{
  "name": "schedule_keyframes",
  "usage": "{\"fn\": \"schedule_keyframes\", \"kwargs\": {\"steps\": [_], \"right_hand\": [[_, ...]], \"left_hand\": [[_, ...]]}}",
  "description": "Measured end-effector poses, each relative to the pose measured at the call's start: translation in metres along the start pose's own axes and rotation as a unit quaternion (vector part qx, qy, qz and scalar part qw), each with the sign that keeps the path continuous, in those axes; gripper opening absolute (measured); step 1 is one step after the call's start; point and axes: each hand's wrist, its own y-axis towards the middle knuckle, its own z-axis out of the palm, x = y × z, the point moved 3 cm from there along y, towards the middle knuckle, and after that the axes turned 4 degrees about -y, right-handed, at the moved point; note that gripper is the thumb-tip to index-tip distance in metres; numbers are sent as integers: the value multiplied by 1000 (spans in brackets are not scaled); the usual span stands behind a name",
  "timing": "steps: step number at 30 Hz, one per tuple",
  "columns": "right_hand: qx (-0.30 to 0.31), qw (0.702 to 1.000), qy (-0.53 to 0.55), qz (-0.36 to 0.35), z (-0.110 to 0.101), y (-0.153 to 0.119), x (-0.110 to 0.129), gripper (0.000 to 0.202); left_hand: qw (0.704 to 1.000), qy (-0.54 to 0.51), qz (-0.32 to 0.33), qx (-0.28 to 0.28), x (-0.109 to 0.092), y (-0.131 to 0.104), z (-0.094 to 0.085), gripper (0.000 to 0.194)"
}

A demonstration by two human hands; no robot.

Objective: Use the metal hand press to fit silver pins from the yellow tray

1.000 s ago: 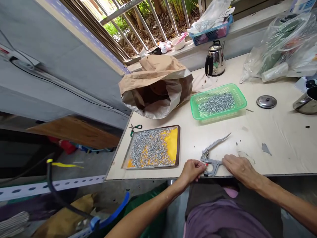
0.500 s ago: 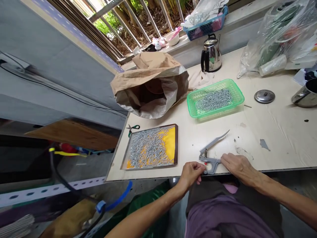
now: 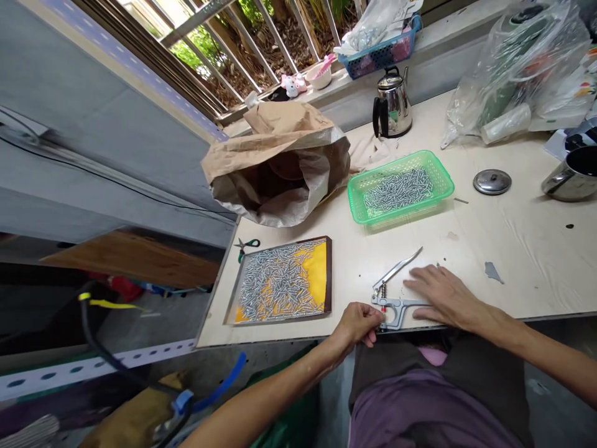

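A pair of grey metal snap-fastener pliers (image 3: 397,306) lies at the table's front edge, its upper lever raised above a dark spring and a small red piece. My left hand (image 3: 359,322) pinches thumb and fingers together right beside the jaw end; what sits between the fingertips is hidden. Over the fixed handle spreads my right hand (image 3: 443,294), fingers apart and not wrapped round it. Left of the pliers, a shallow tray (image 3: 329,274) with a yellow bottom holds many small silver metal pieces. More of these pieces lie in a green plastic basket (image 3: 401,214) farther back.
A large brown paper bag (image 3: 275,140) gapes open behind the tray. Green-handled scissors (image 3: 252,243) lie at the left edge. Toward the back stand a steel kettle (image 3: 394,109) and a plastic bag (image 3: 508,81). A metal lid (image 3: 492,182) and steel pot (image 3: 573,177) are at right.
My right hand has loosened from the end of the handle and spread its fingers above it. The raised lever sits at a slightly different angle. My left hand stays pinched at the jaw.
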Motion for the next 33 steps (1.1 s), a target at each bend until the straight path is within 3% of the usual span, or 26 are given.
{"fn": "schedule_keyframes", "kwargs": {"steps": [3,7,19,23,25,27,28,30,33], "right_hand": [[-10,1000,-5,7,0,7,-16,88],[29,1000,0,-4,2,17,-23,101],[-6,1000,-22,4,-9,17,-12,68],[-5,1000,-24,11,-12,13,-5,53],[0,1000,-16,24,-11,12,-3,50],[1,999,-9,36,-8,10,-1,49],[0,999,-7,39,-7,10,-1,49],[-5,999,-5,42,-5,8,-1,53],[6,999,12,34,-6,5,-4,62]], "left_hand": [[1000,-9,4,-9,2,1,0,40],[999,-30,5,-22,4,0,1,41],[997,-59,17,-44,10,-2,3,48],[993,73,42,-84,7,-9,0,38],[957,194,151,-152,-2,-15,1,31],[886,298,297,-194,-16,-18,10,20],[849,335,358,-195,-23,-17,17,20],[794,391,434,-169,-35,-9,29,40],[761,433,470,-108,-51,8,40,62]]}}
